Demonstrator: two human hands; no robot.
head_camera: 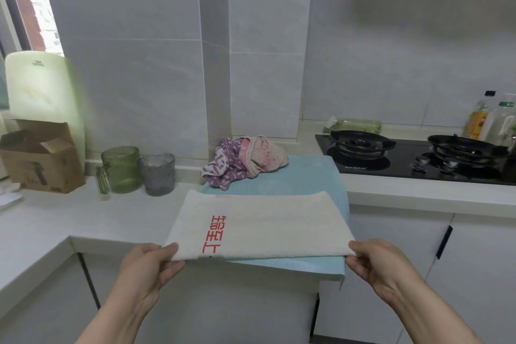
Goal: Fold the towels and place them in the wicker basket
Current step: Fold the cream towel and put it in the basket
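Both hands, left (148,265) and right (374,262), pinch the cream towel's (259,226) near corners

Kitchen with pale grey tiled walls (139,64) and a boxed pillar (262,50) at the back. A window (30,0) at far left admits daylight. A white L-shaped surface (42,220) tops white cabinets (474,274); a black gas hob (418,159) is set into its right end.
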